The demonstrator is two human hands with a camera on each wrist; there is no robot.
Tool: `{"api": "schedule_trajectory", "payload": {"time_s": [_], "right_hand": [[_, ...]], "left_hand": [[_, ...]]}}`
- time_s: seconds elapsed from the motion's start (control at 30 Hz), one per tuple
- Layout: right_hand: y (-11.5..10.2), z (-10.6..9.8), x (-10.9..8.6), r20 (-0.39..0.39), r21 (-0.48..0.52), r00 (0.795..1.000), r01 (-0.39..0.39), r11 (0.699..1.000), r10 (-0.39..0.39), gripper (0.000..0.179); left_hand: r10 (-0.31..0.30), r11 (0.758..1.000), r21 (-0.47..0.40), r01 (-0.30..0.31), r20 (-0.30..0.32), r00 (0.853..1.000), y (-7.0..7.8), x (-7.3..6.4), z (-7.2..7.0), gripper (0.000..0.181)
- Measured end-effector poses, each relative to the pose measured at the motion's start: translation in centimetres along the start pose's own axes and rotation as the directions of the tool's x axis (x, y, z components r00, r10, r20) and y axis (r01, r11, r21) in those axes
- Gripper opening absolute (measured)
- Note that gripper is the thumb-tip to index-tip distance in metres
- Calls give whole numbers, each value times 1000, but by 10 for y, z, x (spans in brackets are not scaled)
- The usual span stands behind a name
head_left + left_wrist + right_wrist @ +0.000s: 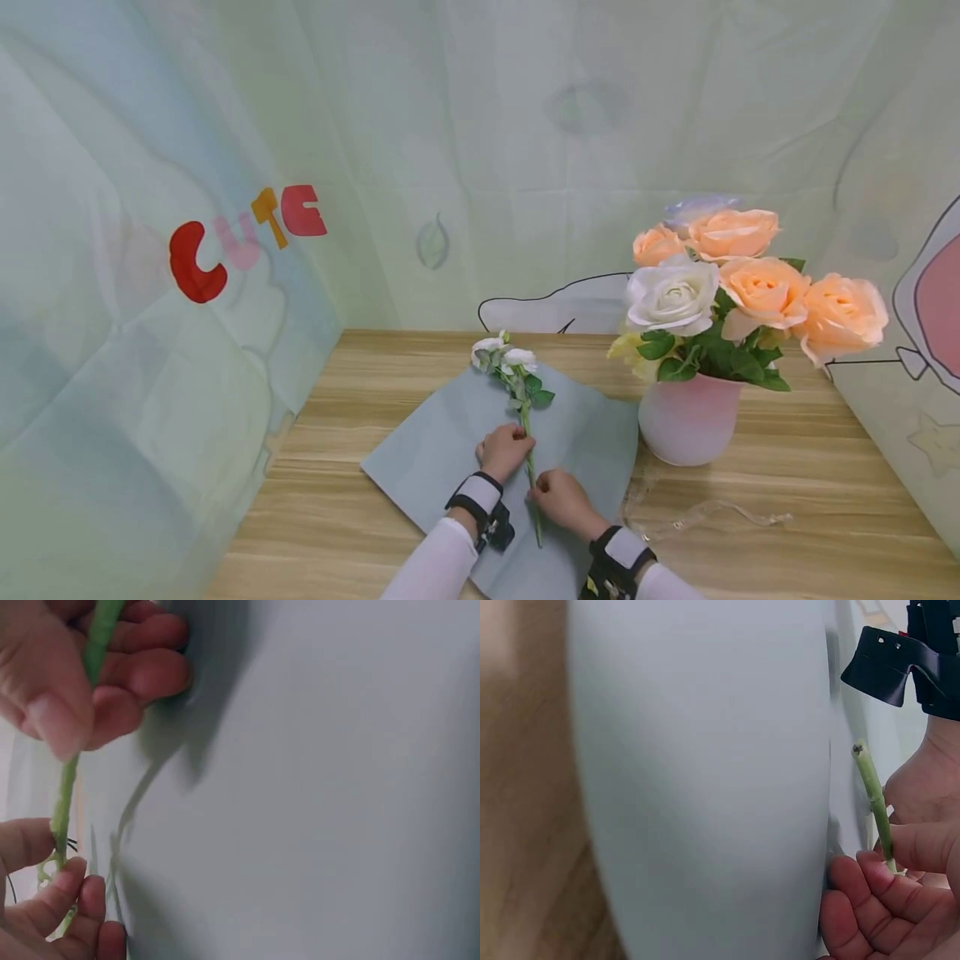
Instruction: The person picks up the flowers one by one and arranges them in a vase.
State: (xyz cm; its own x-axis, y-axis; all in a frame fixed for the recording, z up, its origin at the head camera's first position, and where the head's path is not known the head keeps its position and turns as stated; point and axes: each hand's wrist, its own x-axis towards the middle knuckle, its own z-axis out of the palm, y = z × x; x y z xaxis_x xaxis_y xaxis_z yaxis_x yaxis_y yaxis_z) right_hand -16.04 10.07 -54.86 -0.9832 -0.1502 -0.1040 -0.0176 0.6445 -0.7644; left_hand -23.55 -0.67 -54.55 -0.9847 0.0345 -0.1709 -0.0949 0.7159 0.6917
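A flower stem with white blooms point(519, 360) and green leaves lies lengthwise over a blue-grey sheet point(435, 450), its blooms at the far edge. Midway along the stem, my left hand point(504, 450) pinches it between thumb and fingers. My right hand point(566, 500) pinches it lower down, nearer me. Below that grip the cut end of the green stem point(870, 780) sticks out, as the right wrist view shows. In the left wrist view the stem's shadow falls on the pale sheet.
A pink-and-white vase point(690, 425) of peach roses point(765, 292) and a white rose point(672, 293) stands right of the sheet. A clear strip point(705, 512) lies on the wooden table point(825, 500). Printed cloth point(525, 167) hangs behind and along both sides.
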Motion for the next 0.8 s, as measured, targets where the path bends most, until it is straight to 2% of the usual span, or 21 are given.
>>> {"api": "schedule_trajectory", "payload": {"time_s": [0.17, 0.4, 0.5, 0.67, 0.8], "right_hand": [[1, -1, -1, 8, 22, 1000, -1, 1000, 1, 31], [2, -3, -2, -2, 53, 1000, 4, 999, -4, 22], [3, -3, -2, -1, 59, 1000, -7, 998, 7, 20], [5, -2, -2, -6, 65, 1000, -5, 998, 6, 18], [6, -2, -3, -23, 63, 1000, 17, 998, -16, 19]], "left_hand": [[8, 1000, -21, -8, -18, 1000, 2, -2, -1, 17], [-3, 999, -54, 3, -12, 1000, 5, -1, -5, 20], [16, 993, -115, -17, -4, 1000, 5, -2, -5, 20], [53, 969, -243, -49, 11, 999, 6, -3, -4, 20], [51, 958, -283, -43, 22, 998, 9, -5, -4, 18]]}}
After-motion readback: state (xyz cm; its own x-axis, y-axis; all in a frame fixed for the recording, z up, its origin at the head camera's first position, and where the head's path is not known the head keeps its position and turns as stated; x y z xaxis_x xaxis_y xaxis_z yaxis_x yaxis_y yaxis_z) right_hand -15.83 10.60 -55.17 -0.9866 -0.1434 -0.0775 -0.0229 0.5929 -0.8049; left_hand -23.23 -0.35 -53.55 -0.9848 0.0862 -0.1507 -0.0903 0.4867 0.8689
